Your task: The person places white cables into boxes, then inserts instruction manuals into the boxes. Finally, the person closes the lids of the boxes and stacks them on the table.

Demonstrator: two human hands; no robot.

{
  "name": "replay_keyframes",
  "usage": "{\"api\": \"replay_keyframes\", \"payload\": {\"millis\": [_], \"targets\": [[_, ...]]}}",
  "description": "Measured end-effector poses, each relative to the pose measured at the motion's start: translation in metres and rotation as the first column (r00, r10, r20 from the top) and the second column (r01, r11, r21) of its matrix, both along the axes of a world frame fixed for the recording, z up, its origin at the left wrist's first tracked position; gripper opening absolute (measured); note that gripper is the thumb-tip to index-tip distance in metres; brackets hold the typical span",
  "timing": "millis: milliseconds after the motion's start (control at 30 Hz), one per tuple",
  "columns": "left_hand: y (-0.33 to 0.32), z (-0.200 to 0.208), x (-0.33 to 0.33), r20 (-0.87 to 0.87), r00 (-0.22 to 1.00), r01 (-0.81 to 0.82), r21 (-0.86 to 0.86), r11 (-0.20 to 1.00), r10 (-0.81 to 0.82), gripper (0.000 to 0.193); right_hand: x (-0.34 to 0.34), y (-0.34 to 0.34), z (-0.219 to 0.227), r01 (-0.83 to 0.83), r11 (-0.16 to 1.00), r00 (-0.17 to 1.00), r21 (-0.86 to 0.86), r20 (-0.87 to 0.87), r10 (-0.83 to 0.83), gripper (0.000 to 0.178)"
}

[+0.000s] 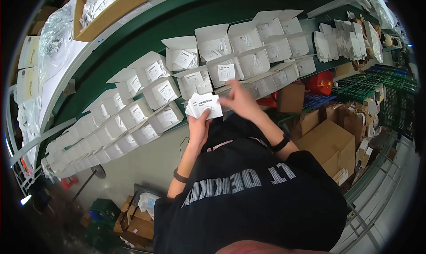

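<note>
1. Leaflets (205,106), a fanned white stack, sat clasped in the left hand (198,125) just below the rows of open white boxes (164,93).
2. Fingers of the right hand (239,101) pinched the stack's right edge, close to the nearest box.
3. Boxes lay in slanting rows along the green surface (146,36), most already holding a leaflet or a coiled white cable.
4. Brown cartons (330,143) stood to the person's right.

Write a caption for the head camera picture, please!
Left hand holds a stack of white cards; right hand reaches toward open white boxes.
</note>
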State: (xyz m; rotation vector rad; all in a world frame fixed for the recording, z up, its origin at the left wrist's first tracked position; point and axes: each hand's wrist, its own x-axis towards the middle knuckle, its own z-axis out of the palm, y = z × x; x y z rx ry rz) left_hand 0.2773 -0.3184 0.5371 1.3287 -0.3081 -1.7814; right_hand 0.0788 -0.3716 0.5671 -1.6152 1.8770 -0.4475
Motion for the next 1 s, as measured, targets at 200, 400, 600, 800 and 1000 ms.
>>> {"api": "replay_keyframes", "payload": {"millis": [200,400,600,800,1000], "targets": [[0.009,0.005,-0.001,-0.251,0.968,0.033,0.185,0.982,0.014,0.039,-0.009,0.062,-0.07,-0.024,0.957,0.853,0.288,0.505,-0.13,0.049],[0.02,-0.011,0.007,-0.076,0.997,0.019,0.247,0.969,0.0,0.036,-0.036,0.07,-0.087,0.109,0.991,0.939,0.079,0.319,-0.129,0.039],[0.019,-0.008,-0.016,-0.058,0.935,0.354,0.161,0.921,-0.349,0.033,-0.014,0.078,-0.032,-0.074,0.96,0.906,0.27,0.42,-0.048,0.031],[0.005,0.0,-0.038,-0.249,0.939,0.283,0.174,0.943,-0.236,0.032,-0.069,0.09,-0.07,0.21,0.903,0.812,0.374,0.448,-0.374,0.042],[-0.003,-0.002,-0.06,-0.208,0.932,0.332,0.16,0.93,-0.297,0.033,-0.144,0.076,-0.096,0.348,0.929,0.93,0.126,0.082,-0.359,0.04]]}}
